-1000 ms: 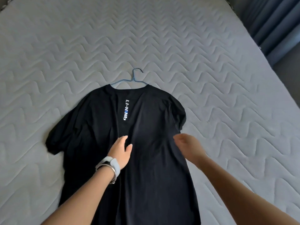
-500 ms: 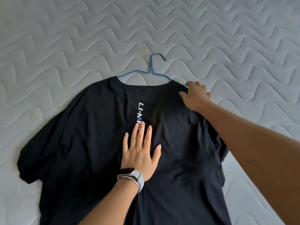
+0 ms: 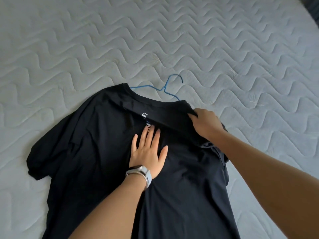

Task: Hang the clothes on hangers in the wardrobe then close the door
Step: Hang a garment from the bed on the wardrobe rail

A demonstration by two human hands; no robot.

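Black knit fabric made up the T-shirt (image 3: pixel 107 152), which lay flat on the mattress (image 3: pixel 69 49) with the blue wire hanger (image 3: pixel 165 87) partly inside its neck opening. I judged the cloth light, soft and prone to bunching; the shoulder seam looked the best place to grip. My right hand (image 3: pixel 205 123) pinched that shoulder fabric, raising 1 fold. My left hand (image 3: pixel 148 152) lay flat and unclenched on the chest, grasping nothing. A watch (image 3: pixel 141 173) sat on that wrist. Nothing else stood nearby.
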